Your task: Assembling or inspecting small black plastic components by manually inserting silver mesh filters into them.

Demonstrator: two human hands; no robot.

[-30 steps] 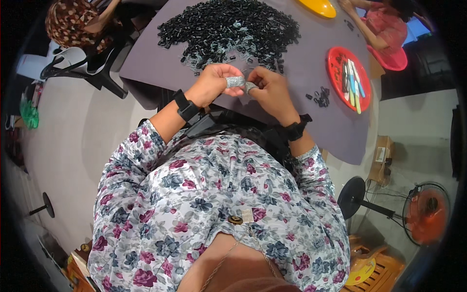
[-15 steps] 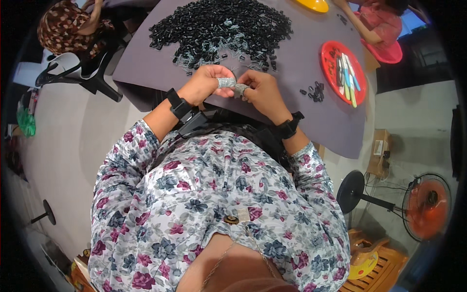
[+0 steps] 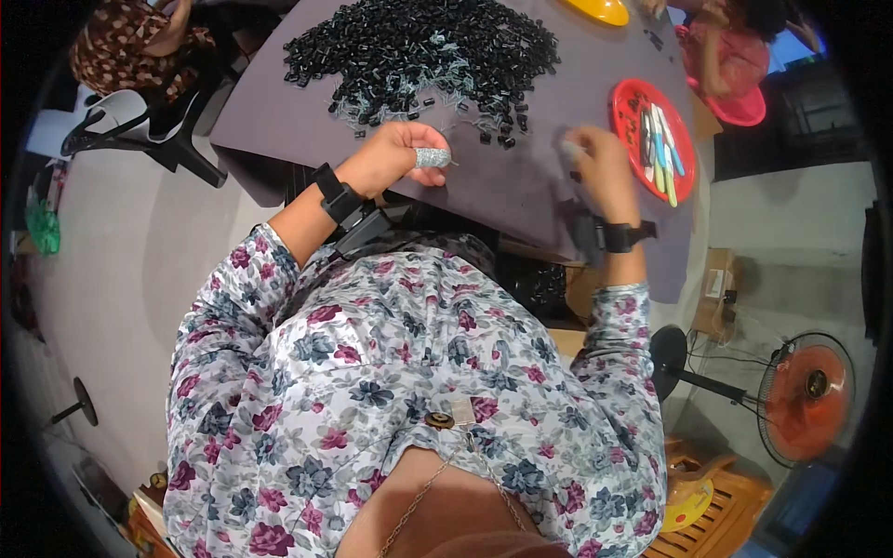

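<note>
My left hand (image 3: 409, 156), a finger wrapped in silvery tape, is closed in a pinch at the table's near edge. From its fingertips sticks a thin metal pin (image 3: 454, 164). Further right, my right hand (image 3: 606, 169) is over the spot where a few small black pieces (image 3: 575, 177) lie. Motion smears its fingers, and whether they hold anything is hidden. Ahead of both hands spreads a large heap of small black parts (image 3: 419, 46), with pale thin pins (image 3: 446, 79) scattered through its middle and near edge.
A red plate (image 3: 684, 121) with knife-like tools with coloured handles stands at the right of the purple-grey table (image 3: 521, 191). Beyond it is a yellow dish (image 3: 603, 9). Other people sit at the far left and far right. An orange fan (image 3: 807, 395) stands at the lower right.
My right hand has left my left hand and swung right, onto the small group of black pieces. The left hand stays almost in place. The person at the far right has drawn an arm back.
</note>
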